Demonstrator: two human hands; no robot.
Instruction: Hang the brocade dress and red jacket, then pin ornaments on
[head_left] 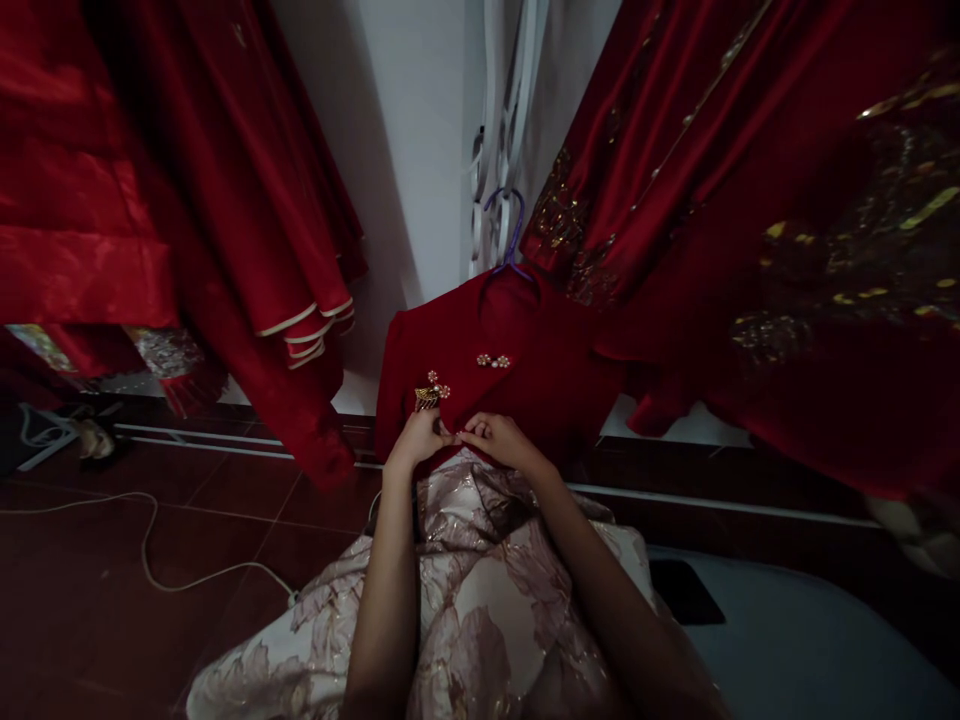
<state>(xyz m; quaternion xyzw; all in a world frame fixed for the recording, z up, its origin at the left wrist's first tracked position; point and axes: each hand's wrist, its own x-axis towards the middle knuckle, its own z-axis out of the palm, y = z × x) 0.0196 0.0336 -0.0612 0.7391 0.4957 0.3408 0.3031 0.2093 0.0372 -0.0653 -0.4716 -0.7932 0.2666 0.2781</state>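
A red jacket (559,375) hangs on a purple hanger (514,235), with a beaded clasp (493,361) on its front. A gold brooch (428,396) with small pearly flowers sits on its left side, just above my left hand (417,438). That hand is closed at the jacket's lower front, thumb pointing inward. Facing it, my right hand (497,438) has its fingers curled in a pinch at the same spot. The fingertips nearly meet on the red cloth, and the small part between them is hidden. Pale floral fabric (487,610) with glittery lines spreads below my hands.
Red garments with pale trim (300,320) hang at left, and red garments with gold sequins (840,280) at right. White metal bars (491,120) rise behind the hanger. A white cable (150,540) crosses the tiled floor. A dark flat object (684,592) lies on a pale surface (810,650).
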